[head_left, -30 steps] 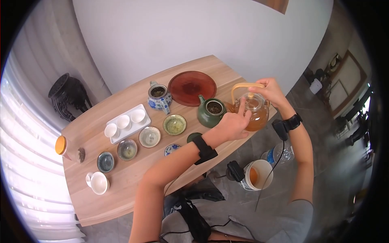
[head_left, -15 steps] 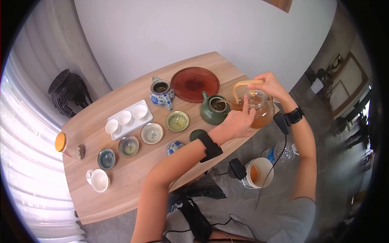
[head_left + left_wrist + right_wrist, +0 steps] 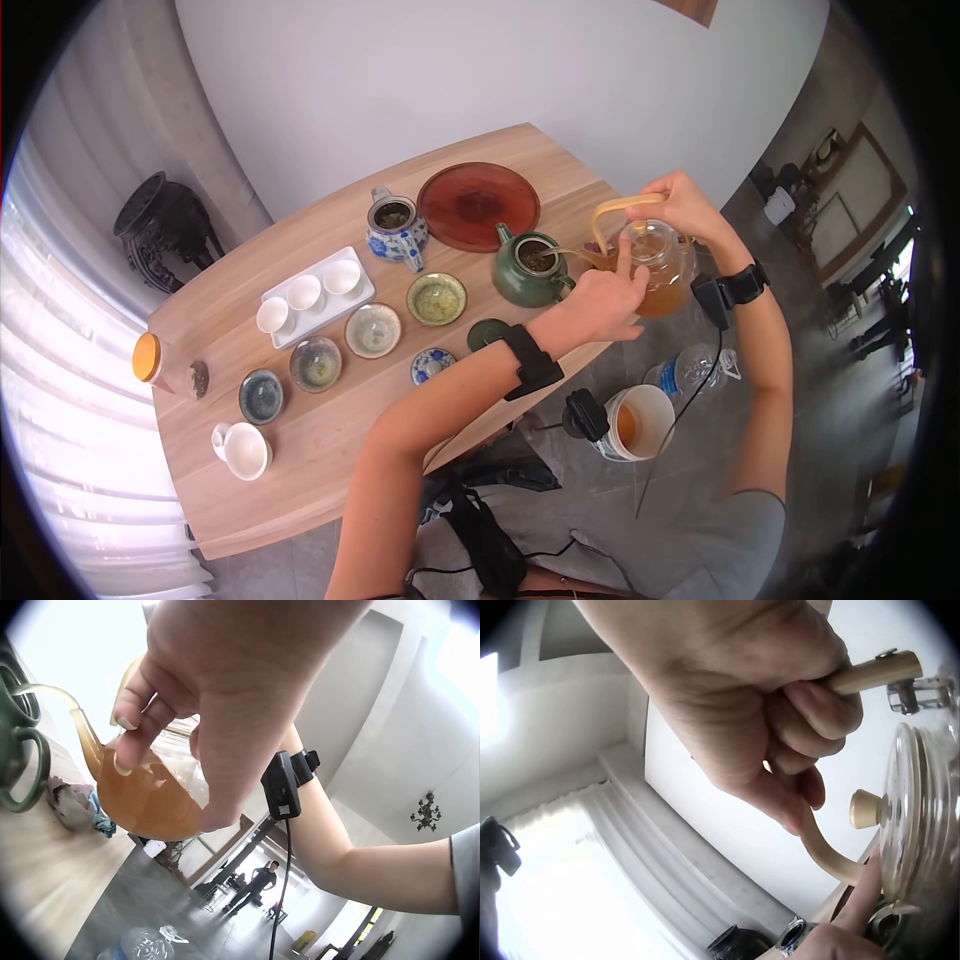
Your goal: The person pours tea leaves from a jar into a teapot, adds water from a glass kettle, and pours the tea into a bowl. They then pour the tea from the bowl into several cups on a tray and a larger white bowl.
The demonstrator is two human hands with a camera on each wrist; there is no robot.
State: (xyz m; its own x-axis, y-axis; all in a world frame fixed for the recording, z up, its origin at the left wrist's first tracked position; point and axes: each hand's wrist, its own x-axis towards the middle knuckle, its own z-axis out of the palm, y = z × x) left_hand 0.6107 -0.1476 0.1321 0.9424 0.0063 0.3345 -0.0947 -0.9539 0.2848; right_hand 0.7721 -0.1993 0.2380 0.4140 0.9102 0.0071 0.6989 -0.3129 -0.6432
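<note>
My right hand (image 3: pixel 685 207) grips the pale bentwood handle (image 3: pixel 825 851) of a glass teapot (image 3: pixel 665 297) half filled with amber tea. The pot tilts left, and a thin tea stream (image 3: pixel 46 688) runs from its spout (image 3: pixel 88 742) into the lidless green teapot (image 3: pixel 520 287) on the table. Tea leaves show inside that teapot. With its index finger straight, my left hand (image 3: pixel 598 303) touches the glass pot near the edge of its clear lid (image 3: pixel 909 806), which has a wooden knob (image 3: pixel 865 809). The green lid (image 3: pixel 487 334) lies near my left wrist.
On the wooden table (image 3: pixel 330 470) stand a blue-and-white teapot (image 3: pixel 396 235), a round red tray (image 3: pixel 480 207), a white tray (image 3: pixel 320 318) with three cups, and several glazed bowls. A bucket (image 3: pixel 652 420) and plastic bottle (image 3: pixel 690 372) are on the floor, right of the table.
The glass teapot and both hands have shifted slightly right, away from the green teapot. Tea now visibly streams from the spout in an arc.
</note>
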